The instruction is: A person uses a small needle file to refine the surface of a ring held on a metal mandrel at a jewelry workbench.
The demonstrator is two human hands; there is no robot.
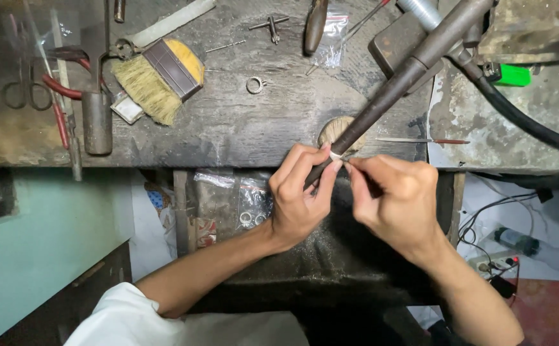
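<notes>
Both hands pinch a small pale ring (336,156) on the dark tapered rod (388,96), left hand (299,198) and right hand (398,198) meeting there, while the rod slants up and away to the right.

I count two hands, the left hand (299,202) and the right hand (395,205), on one tapered rod (388,96). I also see one brush (161,77), one pair of scissors (26,80) and one loose ring (255,84).
</notes>
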